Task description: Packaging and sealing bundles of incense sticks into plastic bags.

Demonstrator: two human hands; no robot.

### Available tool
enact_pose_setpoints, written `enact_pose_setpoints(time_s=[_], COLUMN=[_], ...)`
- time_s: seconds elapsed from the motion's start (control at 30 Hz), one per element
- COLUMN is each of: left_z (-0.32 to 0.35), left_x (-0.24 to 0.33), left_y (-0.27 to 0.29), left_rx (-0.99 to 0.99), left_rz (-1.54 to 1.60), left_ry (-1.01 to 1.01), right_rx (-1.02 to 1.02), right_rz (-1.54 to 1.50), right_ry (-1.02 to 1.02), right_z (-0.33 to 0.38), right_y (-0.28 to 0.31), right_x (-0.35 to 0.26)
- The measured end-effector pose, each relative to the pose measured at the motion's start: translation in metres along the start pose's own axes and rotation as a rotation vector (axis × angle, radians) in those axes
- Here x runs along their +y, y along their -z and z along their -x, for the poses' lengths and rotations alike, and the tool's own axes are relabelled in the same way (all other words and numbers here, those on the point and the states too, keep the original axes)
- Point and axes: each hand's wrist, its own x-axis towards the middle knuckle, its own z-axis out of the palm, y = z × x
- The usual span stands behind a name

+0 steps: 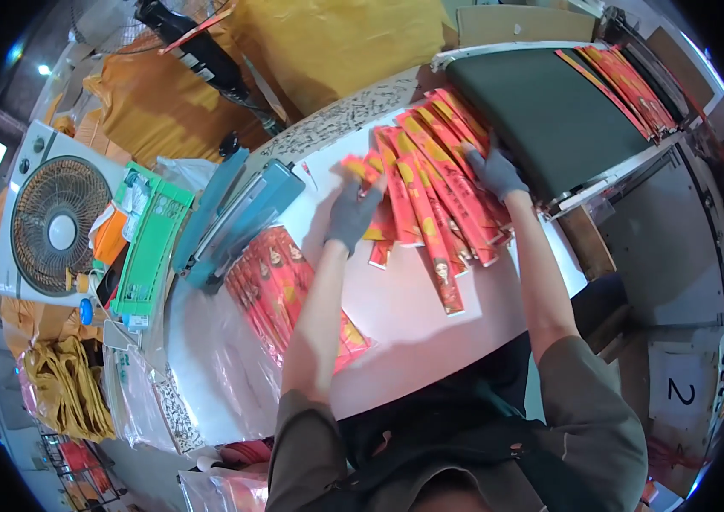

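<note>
A loose, fanned pile of long, narrow red and yellow printed packets [441,183] lies across the white tabletop in front of me. My left hand [353,212], in a grey glove, is at the pile's left side. Its fingers close on a few red packets [370,164], which look blurred. At the right edge of the pile is my right hand [496,171], also gloved in grey. Its fingers are stretched out against the packets beside the belt. Left of my left forearm lies a clear-wrapped bundle of similar red packets [270,286].
A dark green conveyor belt [541,115] at the right carries more red packets [631,90]. A blue-grey bag sealer [247,218] stands at the left, near a green basket [153,247] and a fan [62,230]. Clear plastic bags [217,375] lie at the table's near left.
</note>
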Motion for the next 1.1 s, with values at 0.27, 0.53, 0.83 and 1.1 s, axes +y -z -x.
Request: enact_pose_setpoints(time_s=[0.27,0.53,0.83,1.1], left_z=[0.009,0.262,0.216,0.11], left_x=[-0.011,-0.028,0.043,0.002], left_y=[-0.077,-0.05,-0.02,-0.009], left_rx=[0.186,-0.143,-0.014,0.332], left_rz=[0.744,0.953,0.887,0.112], left_ry=[-0.171,0.014,-0.148,-0.062], right_rx=[-0.422,-1.026,-0.72,-0.545], right_rz=[-0.445,-1.243,-1.335,-0.024], right_ry=[-0.021,-0.105,0.105,0.379], right_z=[0.076,0.271,0.239,0.151], right_y=[0.033,0.116,0.12,0.028], right_x=[-0.074,-0.039,-0.112,-0.122])
